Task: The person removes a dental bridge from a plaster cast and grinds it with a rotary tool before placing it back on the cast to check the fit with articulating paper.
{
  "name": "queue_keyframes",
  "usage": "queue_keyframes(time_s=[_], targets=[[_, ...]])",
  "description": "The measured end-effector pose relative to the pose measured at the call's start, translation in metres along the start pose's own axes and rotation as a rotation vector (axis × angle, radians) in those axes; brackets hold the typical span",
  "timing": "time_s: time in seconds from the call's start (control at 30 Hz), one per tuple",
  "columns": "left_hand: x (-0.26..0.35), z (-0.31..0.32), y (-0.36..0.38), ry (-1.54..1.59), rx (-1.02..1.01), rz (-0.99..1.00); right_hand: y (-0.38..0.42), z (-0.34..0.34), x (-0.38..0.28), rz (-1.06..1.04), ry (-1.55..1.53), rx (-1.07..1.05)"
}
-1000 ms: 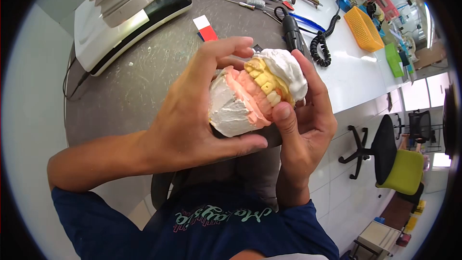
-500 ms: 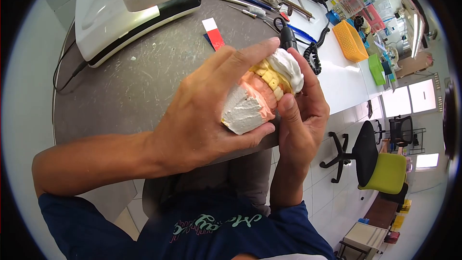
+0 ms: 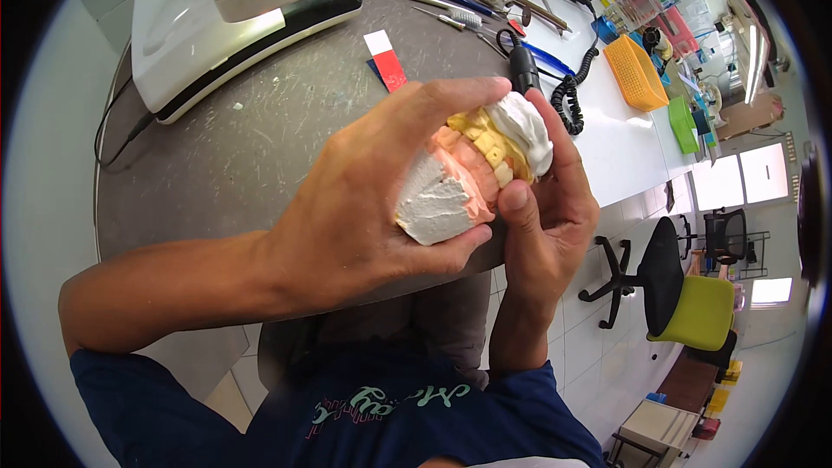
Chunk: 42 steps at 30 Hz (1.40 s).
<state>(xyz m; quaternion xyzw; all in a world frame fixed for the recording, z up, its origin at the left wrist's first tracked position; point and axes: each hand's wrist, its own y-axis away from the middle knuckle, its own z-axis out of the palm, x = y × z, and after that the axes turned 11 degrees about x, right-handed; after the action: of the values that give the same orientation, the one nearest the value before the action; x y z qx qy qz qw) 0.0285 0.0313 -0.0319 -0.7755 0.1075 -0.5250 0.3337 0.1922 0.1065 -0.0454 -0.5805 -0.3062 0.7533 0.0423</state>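
Both hands close on a plaster teeth model (image 3: pixel 472 165), the left hand (image 3: pixel 347 182) wrapped around its grey-white base (image 3: pixel 432 205) and the right hand (image 3: pixel 559 217) clasping the far end, where a white plaster lump (image 3: pixel 527 128) caps the yellow teeth (image 3: pixel 487 139). From base to lump, the model's long axis runs aslant, rising from the left palm at the lower left toward the right fingers at the upper right, so that each hand has one end. Between them the pink gums (image 3: pixel 471 173) meet the yellow teeth along a line that slopes down toward the right thumb (image 3: pixel 517 198). One pale tooth (image 3: pixel 504 175) sits at that lower end, nearest the right hand; whether the thumb tip touches it or rests just beside it cannot be told. The left forefinger (image 3: pixel 455 97) arches over the top and ends at the lump's edge, while the left thumb (image 3: pixel 464 251) lies along the underside of the base. The model is held up at the near edge of a brown-grey table (image 3: pixel 217 156), a red-and-white strip (image 3: pixel 386 62) lying beyond the left hand and a black hand tool (image 3: pixel 523 68) just past the lump.
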Motion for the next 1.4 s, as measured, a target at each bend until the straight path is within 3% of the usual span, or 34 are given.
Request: queue_keyframes(time_s=[0.83,1.03,1.1,1.23,1.4], targets=[[-0.001,-0.003,-0.002,-0.012,-0.033,0.037,0.002,0.004,0.004,-0.019,-0.019,0.125],[-0.004,-0.003,-0.002,0.027,-0.076,0.005,0.0,0.003,0.005,-0.087,0.043,0.073],[-0.005,0.001,-0.002,0.194,0.038,-0.065,-0.003,0.004,0.003,-0.079,0.022,0.055],[-0.006,-0.005,-0.005,0.213,0.052,-0.017,-0.008,0.004,-0.001,-0.043,0.027,0.035],[0.0,-0.007,-0.005,0.229,-0.025,-0.177,-0.012,0.007,-0.004,-0.023,0.068,0.004]])
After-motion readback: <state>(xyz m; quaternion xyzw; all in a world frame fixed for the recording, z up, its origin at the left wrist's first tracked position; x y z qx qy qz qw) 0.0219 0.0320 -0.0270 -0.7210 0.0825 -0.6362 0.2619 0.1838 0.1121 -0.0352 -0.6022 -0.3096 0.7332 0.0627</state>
